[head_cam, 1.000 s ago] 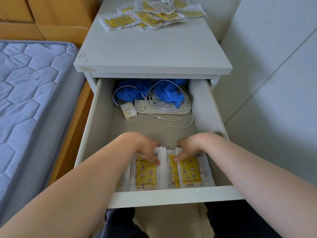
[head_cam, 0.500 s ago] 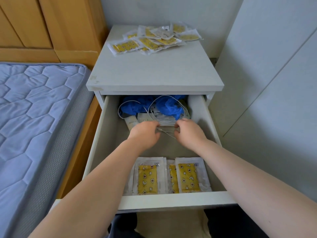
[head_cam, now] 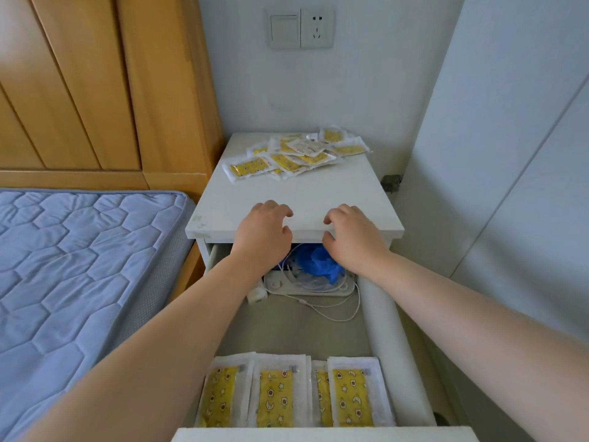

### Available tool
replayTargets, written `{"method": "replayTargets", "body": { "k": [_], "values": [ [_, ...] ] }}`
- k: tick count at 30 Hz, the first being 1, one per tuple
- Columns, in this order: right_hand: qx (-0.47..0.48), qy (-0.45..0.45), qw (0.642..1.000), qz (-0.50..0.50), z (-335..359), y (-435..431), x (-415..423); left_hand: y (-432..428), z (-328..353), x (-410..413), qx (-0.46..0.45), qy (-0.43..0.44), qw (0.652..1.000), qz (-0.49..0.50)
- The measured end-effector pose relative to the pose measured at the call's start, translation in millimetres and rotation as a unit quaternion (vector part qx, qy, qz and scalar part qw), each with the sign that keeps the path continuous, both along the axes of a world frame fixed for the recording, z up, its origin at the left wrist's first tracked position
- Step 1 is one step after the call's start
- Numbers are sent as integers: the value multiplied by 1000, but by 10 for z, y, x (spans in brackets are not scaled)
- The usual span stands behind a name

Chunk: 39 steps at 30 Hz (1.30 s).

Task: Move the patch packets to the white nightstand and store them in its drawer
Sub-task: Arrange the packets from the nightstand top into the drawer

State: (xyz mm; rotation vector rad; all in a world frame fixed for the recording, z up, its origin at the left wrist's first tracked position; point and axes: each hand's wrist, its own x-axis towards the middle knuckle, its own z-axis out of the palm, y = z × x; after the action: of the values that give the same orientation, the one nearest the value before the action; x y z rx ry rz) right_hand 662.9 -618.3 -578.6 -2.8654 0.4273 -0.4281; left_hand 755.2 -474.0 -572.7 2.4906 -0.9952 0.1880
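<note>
Left of frame, blue mattress (head_cam: 79,266); centre, left hand (head_cam: 264,237) and right hand (head_cam: 353,240) over the front edge of the white nightstand tabletop (head_cam: 318,196), fingers (head_cam: 282,210) loosely curled, grasping nothing (patch packets (head_cam: 296,156) piled upper centre on the tabletop, further packets (head_cam: 293,390) in a row lower centre in the open drawer (head_cam: 382,330)).

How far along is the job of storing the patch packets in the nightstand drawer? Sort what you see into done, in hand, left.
Done: a row of packets lies at the front of the open drawer. In hand: nothing; the left hand and right hand hover empty over the front edge of the nightstand, fingers loosely curled. Left: the pile of packets on top must go into the drawer.
</note>
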Motion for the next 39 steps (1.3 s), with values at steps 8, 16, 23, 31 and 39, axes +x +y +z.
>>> {"method": "replayTargets", "body": {
  "k": [8,16,23,31,39],
  "values": [
    [189,97,976,-53,3,-314,515,-187,-116,432,22,146,988,35],
    [156,81,976,-131,-115,-516,1109,-441,-251,953,113,110,982,107],
    [124,18,985,-122,-190,-728,1453,-558,-329,1276,90,68,985,133],
    [34,-48,990,-128,-253,-1025,1999,-692,-374,1646,90,26,987,128],
    [51,-3,993,-109,-266,-1335,2386,-833,-375,2025,113,4,990,88]
  ]
}}
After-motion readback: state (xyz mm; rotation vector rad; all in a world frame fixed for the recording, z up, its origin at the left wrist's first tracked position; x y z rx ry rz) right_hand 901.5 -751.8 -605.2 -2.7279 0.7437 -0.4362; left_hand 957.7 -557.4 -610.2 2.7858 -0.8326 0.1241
